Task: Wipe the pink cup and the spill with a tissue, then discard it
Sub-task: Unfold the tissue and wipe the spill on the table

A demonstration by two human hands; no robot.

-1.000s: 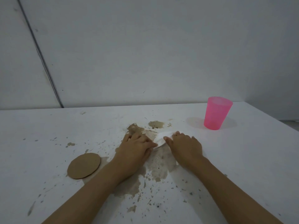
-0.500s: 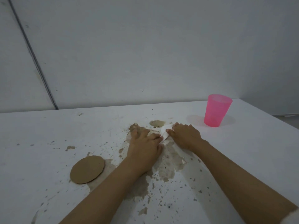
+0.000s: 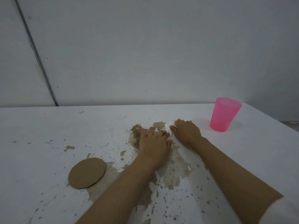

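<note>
White table (image 3: 48, 126) pushed up against a plain pale wall (image 3: 145, 54), kinda dim lighting, and we've got both hands down at the far end of the spill (image 3: 174, 168).

Our right hand (image 3: 186, 133) sits at the spill's far right corner. Its fingers are curled down over a white tissue (image 3: 168, 126) and the thumb is tucked against it, so that one has hold of the tissue. Our left hand (image 3: 153, 143) is right beside it, over the spill's far part. The knuckles are bent and the fingertips meet the tissue's near edge. Honestly we can't tell if it's pinching the tissue or just pressing on it. Most of the tissue is hidden under the two hands; only a small white bit pokes out between them.

The spill itself is a big brownish patch running from under our hands back toward us beneath the left forearm, with loads of little specks around it.

The pink cup (image 3: 224, 114) stands upright off to the right of the spill's far end, near the right hand but not touching it, and clear of the brown stuff.

A round cardboard disc (image 3: 87, 172) lies flat at the spill's left edge, its right side touching the stain.

A bit of white sleeve (image 3: 283, 212) shows on the right arm, well to the near right of the spill.
</note>
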